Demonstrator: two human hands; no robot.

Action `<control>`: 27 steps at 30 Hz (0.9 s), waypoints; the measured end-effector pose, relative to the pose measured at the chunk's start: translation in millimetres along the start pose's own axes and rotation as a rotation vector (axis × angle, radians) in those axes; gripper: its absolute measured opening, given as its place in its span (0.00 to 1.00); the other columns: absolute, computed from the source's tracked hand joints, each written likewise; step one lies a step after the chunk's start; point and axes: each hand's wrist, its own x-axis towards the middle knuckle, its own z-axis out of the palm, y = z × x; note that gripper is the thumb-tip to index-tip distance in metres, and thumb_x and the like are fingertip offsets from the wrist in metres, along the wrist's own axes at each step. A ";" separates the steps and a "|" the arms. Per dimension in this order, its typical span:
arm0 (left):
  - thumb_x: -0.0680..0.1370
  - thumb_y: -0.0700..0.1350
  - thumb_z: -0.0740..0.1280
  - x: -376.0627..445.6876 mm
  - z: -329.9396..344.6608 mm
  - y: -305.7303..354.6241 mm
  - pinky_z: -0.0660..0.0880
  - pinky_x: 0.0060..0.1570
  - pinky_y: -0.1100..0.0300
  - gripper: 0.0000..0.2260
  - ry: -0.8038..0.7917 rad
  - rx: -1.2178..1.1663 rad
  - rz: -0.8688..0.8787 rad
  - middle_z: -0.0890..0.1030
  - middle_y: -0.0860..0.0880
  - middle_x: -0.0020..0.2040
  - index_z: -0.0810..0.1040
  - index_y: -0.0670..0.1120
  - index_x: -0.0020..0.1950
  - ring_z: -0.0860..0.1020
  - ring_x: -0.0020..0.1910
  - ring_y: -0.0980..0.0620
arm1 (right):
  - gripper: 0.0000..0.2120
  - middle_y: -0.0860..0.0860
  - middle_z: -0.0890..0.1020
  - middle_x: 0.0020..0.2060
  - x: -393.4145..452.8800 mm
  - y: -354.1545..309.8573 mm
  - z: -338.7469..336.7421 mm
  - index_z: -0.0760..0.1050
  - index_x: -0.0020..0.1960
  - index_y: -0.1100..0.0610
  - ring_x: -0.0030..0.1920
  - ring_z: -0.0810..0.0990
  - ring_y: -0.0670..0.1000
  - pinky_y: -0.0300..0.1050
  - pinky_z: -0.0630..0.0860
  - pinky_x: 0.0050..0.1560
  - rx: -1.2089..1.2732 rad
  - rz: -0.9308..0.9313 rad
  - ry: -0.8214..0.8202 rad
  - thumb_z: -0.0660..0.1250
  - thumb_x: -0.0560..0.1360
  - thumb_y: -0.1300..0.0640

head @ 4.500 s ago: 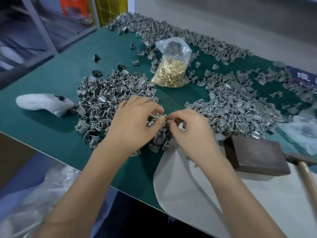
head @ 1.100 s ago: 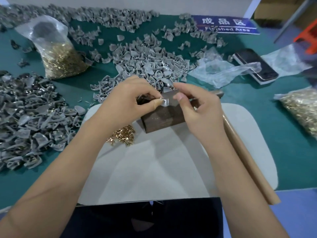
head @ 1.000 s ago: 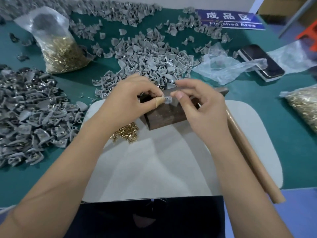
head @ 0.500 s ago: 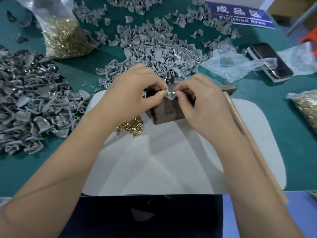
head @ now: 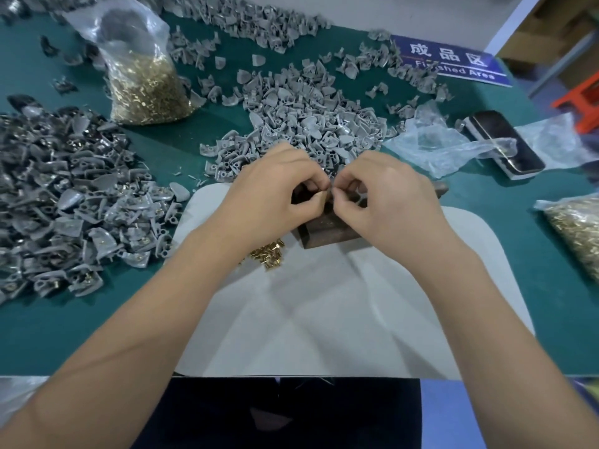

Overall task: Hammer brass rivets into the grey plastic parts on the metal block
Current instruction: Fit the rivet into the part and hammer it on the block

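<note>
Both hands are together over the dark metal block [head: 327,230] — the left hand [head: 269,196] has fingers curled, thumb and forefinger pinching something small at the block's top, and the right hand [head: 385,199] is curled in to meet it, fingertips pinching the same spot. A grey plastic part [head: 359,196] shows under the right fingers; whether a rivet is in the pinch, I cannot tell. The block stands at the far edge of a pale grey mat [head: 324,319] laid on the green worktop [head: 48,325]. A small heap of loose brass rivets [head: 269,254] lies on the mat just beside the block, by the left wrist. Big spread of grey parts [head: 301,111] beyond the hands, another pile with brass showing [head: 71,202] off to the left. A clear bag of rivets [head: 142,82] stands at the back left, a second bag [head: 577,231] at the right edge. Crumpled clear plastic [head: 434,140] and a dark phone [head: 502,144] lie to the right — and a blue sign [head: 453,63] reading "Finished Area" at the far side. Orange stool [head: 580,98] and cardboard boxes [head: 544,40] beyond the worktop
</note>
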 end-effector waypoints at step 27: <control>0.76 0.52 0.71 1.3 -6.5 -2.3 0.75 0.41 0.48 0.02 0.076 0.081 -0.134 0.76 0.56 0.35 0.83 0.55 0.45 0.72 0.44 0.54 | 0.03 0.44 0.80 0.40 4.1 4.3 37.6 0.84 0.44 0.52 0.44 0.76 0.45 0.48 0.75 0.47 0.424 0.130 0.215 0.72 0.76 0.57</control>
